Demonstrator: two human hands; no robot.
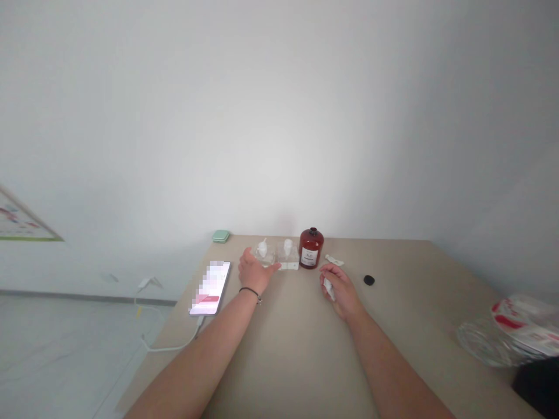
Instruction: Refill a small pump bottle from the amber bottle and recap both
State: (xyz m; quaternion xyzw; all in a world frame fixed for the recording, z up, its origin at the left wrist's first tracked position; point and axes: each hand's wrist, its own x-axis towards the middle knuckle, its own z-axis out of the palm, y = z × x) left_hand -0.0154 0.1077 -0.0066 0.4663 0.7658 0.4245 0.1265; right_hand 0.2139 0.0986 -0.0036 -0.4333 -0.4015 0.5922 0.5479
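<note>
Left hand (254, 272) at clear container (264, 254), grip unclear; right hand (339, 292) holds white scrap (328, 287) near amber bottle (311, 249).

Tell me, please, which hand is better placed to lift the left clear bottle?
Probably left: the left hand is right at the left clear bottle, while the right hand holds a small white object.

Two bare forearms, no sleeves, left hand (254, 273) and right hand (341, 293) ungloved, thin black bracelet (249, 290) on left wrist, small bead at its 4 o'clock end
</note>
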